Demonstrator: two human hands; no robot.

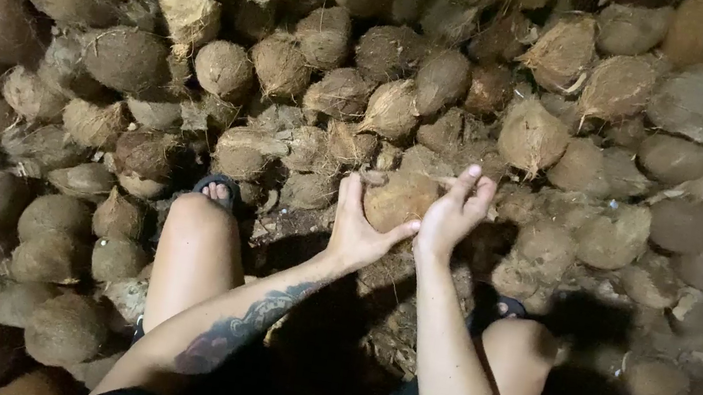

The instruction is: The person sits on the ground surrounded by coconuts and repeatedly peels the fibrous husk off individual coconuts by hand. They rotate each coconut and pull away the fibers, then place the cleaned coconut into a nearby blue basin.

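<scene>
Both hands, left hand (358, 231) and right hand (453, 213), half-open, cup one husked coconut (396, 199) atop the coconut heap (322, 82) between the knees; loose grip could let it slip onto the sandalled foot (218, 191).

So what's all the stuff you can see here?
held coconut: one, tan, husky, between both hands at centre
coconut pile: too many to count, brown and tan, fibrous, filling the ground all around
husk scraps: many, brown, on the ground between the legs
sandals: two, dark, one on each foot at the pile's edge
legs: two, bare, bent either side of the arms
left hand: one, cupping the held coconut from the left; forearm tattooed
right hand: one, fingers spread on the held coconut's right side
</scene>
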